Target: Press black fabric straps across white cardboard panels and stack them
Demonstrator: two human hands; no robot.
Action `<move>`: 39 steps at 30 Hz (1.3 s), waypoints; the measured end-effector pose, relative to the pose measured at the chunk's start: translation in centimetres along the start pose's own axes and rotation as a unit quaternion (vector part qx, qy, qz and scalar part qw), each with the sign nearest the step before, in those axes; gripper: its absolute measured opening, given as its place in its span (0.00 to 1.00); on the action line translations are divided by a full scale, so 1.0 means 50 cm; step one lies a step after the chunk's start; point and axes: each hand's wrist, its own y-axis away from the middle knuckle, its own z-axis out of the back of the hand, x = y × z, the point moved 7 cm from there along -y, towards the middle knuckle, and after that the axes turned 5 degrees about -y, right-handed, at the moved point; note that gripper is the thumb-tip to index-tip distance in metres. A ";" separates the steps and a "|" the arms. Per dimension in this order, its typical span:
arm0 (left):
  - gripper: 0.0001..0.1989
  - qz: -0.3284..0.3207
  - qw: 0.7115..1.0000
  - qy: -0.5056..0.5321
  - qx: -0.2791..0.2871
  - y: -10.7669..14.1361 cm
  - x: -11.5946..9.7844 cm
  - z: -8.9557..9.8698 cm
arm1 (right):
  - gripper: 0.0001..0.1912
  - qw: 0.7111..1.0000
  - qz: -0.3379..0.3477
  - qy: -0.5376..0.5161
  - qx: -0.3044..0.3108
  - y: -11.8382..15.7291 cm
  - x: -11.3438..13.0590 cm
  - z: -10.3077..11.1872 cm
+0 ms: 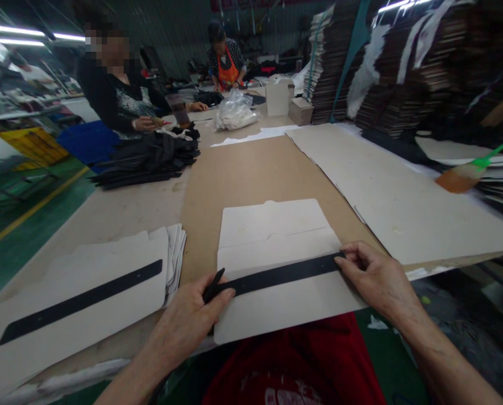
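Note:
A long black strip (283, 274) lies across a pale board (285, 309) at the table's front edge. My left hand (194, 312) is closed at the strip's left end, with a dark, pointed object held in its fingers as well. At the strip's right end, my right hand (369, 275) pinches the corner between thumb and fingers. Another pale board (272, 222) lies partly under or against the first, farther from me. To the left, stacked pale boards (116, 256) carry a similar black strip (82, 301) on top.
Black cloth pieces (150, 160) are piled at the back left, near a person (120, 95). Large pale sheets (386, 197) and a brush with a green handle (483, 163) lie right. Beyond are a plastic bag (235, 111) and another person (226, 62).

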 end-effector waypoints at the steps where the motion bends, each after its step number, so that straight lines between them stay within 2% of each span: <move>1: 0.24 0.001 1.000 -0.004 0.000 -0.001 0.001 0.000 | 0.14 1.000 0.001 0.002 -0.004 0.000 0.000 0.000; 17: 0.30 0.010 1.000 0.000 -0.019 -0.013 0.008 0.000 | 0.14 0.999 0.025 0.012 -0.017 -0.001 0.001 -0.006; 24: 0.26 0.003 1.000 -0.002 -0.016 -0.014 0.000 0.002 | 0.13 0.996 0.060 0.059 -0.011 0.004 0.001 -0.014; 28: 0.17 -0.051 0.998 -0.001 -0.047 0.005 -0.016 0.003 | 0.13 0.987 0.117 0.107 -0.038 0.015 0.011 -0.011; 31: 0.11 -0.152 0.985 -0.023 -0.077 0.044 -0.043 0.002 | 0.13 0.978 0.170 0.114 -0.031 0.018 0.014 -0.012; 34: 0.09 -0.237 0.969 -0.045 -0.055 0.079 -0.062 -0.012 | 0.12 0.971 0.202 0.128 -0.012 0.010 0.000 -0.013; 36: 0.09 -0.238 0.968 -0.053 -0.053 0.083 -0.061 -0.014 | 0.12 0.968 0.194 0.160 0.008 -0.001 -0.020 -0.017; 39: 0.09 -0.186 0.977 -0.069 -0.080 0.063 -0.049 -0.005 | 0.13 0.964 0.172 0.202 0.008 -0.011 -0.046 -0.017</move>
